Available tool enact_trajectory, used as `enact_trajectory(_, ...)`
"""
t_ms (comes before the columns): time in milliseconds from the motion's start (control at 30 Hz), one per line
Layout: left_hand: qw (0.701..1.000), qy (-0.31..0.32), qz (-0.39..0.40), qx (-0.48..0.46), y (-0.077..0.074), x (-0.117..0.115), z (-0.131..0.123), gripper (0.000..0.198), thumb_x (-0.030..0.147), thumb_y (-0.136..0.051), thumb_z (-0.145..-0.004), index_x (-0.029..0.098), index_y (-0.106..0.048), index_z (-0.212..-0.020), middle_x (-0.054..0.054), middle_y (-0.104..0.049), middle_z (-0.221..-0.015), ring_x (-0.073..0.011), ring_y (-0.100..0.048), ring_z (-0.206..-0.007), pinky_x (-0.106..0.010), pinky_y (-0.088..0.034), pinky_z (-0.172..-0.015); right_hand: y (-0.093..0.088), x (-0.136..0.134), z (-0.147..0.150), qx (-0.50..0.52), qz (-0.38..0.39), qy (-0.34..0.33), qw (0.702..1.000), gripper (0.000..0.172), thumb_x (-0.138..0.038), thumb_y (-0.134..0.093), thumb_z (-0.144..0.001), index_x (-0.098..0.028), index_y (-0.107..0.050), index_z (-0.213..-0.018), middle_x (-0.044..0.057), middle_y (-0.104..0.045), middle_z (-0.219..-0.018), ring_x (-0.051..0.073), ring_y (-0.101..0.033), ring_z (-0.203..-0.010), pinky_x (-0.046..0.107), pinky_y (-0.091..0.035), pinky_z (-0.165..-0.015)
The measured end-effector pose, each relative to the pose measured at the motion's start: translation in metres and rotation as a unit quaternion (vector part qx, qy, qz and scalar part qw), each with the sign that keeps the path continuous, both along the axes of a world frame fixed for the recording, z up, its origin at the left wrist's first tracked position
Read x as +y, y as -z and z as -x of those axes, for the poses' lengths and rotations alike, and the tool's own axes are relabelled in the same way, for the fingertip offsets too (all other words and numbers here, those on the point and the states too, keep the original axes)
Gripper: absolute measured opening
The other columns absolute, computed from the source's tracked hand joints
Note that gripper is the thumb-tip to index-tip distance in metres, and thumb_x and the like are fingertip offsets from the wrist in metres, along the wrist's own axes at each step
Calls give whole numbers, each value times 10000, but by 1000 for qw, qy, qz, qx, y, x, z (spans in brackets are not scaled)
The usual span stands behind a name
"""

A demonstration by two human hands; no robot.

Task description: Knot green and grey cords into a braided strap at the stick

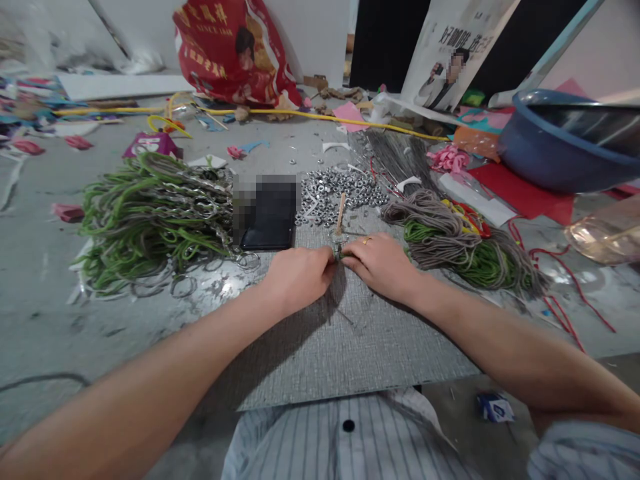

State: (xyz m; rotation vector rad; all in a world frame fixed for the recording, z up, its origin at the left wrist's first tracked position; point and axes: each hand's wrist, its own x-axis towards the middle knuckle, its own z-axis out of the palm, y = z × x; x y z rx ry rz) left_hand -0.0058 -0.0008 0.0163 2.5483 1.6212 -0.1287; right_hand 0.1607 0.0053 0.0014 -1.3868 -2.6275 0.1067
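Observation:
Over the grey textured board [350, 353], my left hand [300, 277] and my right hand [377, 267] meet at the fingertips. Both are closed on a small dark piece [337, 251] between them, too small to make out. A ring is on a finger of my right hand. Just beyond the fingers lies a thin wooden stick [341, 212], beside a spread of metal nuts [345, 187]. A black phone-like slab [270, 217] rests left of the nuts. Green and grey cords with metal chains [150, 220] lie at the left, and cord bundles [460, 240] at the right.
Behind the nuts are thin dark wires [395, 157] and a yellow cord [310, 116]. A blue basin [565, 150] stands at the back right, near red paper [525, 193]. A red bag [233, 53] is at the back. Red strings [575, 287] trail at the right.

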Motion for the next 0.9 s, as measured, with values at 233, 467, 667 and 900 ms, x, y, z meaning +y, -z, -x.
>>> enact_trajectory(233, 999, 9, 20, 24, -2, 2, 0, 340, 329, -305, -831, 181, -602, -907, -94, -675, -754, -248, -642, -732, -311, -431, -595, -4, -1, -1, -87, 4, -8, 996, 245, -232, -356, -900, -142, -582, -872, 63, -673, -815, 168, -573, -711, 295, -249, -634)
enact_trajectory(467, 998, 44, 30, 22, -4, 5, 1, 310, 293, -318, -826, 190, -607, -873, -90, -679, -770, -259, -645, -755, -312, -435, -595, -10, -4, -4, -132, -2, -55, 990, 229, -183, -361, -879, -132, -579, -833, 62, -667, -758, 154, -554, -651, 297, -221, -609)
enact_trajectory(667, 998, 56, 27, 16, -4, 7, 3, 292, 297, -328, -827, 202, -599, -879, -80, -682, -777, -256, -642, -761, -308, -430, -590, -12, -2, -5, -119, 33, -63, 990, 221, -210, -372, -891, -136, -575, -843, 56, -664, -774, 154, -556, -673, 287, -218, -613)
enact_trajectory(900, 999, 35, 4, 5, -5, 5, 8, 370, 459, -318, -840, 198, -557, -949, -71, -665, -718, -260, -636, -698, -308, -428, -559, -12, 2, -12, -81, 55, -5, 995, 248, -314, -417, -881, -150, -544, -1018, 61, -671, -809, 175, -568, -717, 282, -293, -678)
